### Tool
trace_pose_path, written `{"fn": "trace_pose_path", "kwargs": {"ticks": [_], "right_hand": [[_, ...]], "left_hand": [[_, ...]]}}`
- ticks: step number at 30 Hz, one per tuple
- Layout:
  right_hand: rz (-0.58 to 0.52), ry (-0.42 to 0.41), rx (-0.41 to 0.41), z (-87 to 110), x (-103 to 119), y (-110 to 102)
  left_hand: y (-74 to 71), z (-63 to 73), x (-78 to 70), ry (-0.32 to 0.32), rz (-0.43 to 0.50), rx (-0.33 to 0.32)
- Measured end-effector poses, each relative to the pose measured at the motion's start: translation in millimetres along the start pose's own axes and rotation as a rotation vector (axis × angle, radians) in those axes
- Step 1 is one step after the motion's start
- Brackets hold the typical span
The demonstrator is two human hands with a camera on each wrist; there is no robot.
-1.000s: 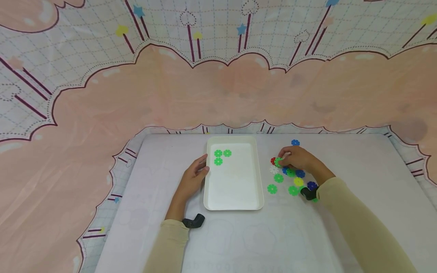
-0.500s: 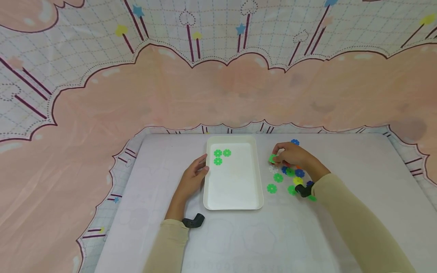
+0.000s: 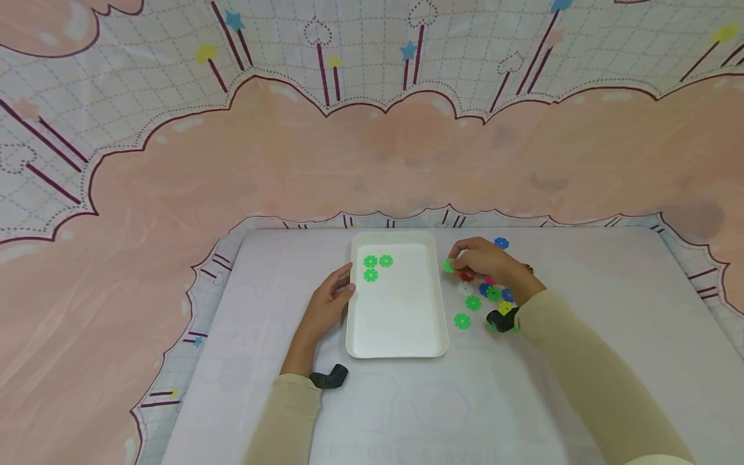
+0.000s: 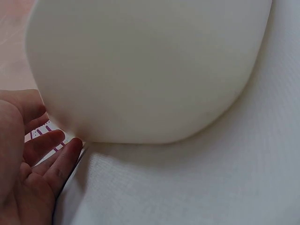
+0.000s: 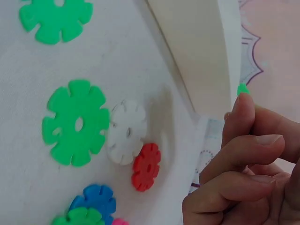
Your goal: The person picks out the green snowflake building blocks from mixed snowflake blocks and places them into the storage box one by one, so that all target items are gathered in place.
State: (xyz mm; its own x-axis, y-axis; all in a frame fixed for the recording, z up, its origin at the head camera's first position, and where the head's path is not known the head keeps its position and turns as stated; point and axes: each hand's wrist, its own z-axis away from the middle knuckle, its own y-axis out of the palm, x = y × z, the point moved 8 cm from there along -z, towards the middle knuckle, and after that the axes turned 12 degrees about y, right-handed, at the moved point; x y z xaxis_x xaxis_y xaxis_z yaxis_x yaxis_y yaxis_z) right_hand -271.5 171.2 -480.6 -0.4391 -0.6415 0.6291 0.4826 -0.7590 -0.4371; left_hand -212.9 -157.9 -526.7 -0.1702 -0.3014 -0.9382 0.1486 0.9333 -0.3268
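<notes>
My right hand [image 3: 484,259] pinches a green snowflake-shaped building disc [image 3: 448,265] between thumb and fingers, just right of the white tray [image 3: 398,316]. In the right wrist view only a sliver of that green disc [image 5: 242,88] shows past the fingertip. Three green discs [image 3: 371,275] lie in the tray's far left corner. My left hand [image 3: 327,311] rests against the tray's left side, its fingers loosely extended. The left wrist view shows those fingertips [image 4: 72,145] at the outer wall of the tray [image 4: 140,84].
Right of the tray lie loose slotted discs: a white disc [image 5: 127,132], a red disc [image 5: 146,167], green discs [image 3: 462,321], a yellow disc [image 3: 505,307] and blue ones. A lone blue disc [image 3: 502,243] lies farther back. My right forearm covers part of the group.
My right hand has moved left with the green disc, from over the scattered discs to near the tray's right rim. The left hand and tray stay put.
</notes>
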Motion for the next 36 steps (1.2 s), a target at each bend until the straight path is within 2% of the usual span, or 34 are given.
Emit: {"fn": "trace_pose_path", "kwargs": {"ticks": [7, 21, 36], "right_hand": [[0.003, -0.003, -0.006, 0.3, 12, 8], [-0.029, -0.047, 0.037, -2.3, 37, 23], [-0.069, -0.07, 0.071, -5.0, 64, 52]], "left_hand": [[-0.2, 0.6, -0.5, -0.005, -0.001, 0.0], [0.2, 0.4, 0.5, -0.003, -0.005, -0.002], [0.3, 1.0, -0.4, -0.008, 0.0, -0.002]]}}
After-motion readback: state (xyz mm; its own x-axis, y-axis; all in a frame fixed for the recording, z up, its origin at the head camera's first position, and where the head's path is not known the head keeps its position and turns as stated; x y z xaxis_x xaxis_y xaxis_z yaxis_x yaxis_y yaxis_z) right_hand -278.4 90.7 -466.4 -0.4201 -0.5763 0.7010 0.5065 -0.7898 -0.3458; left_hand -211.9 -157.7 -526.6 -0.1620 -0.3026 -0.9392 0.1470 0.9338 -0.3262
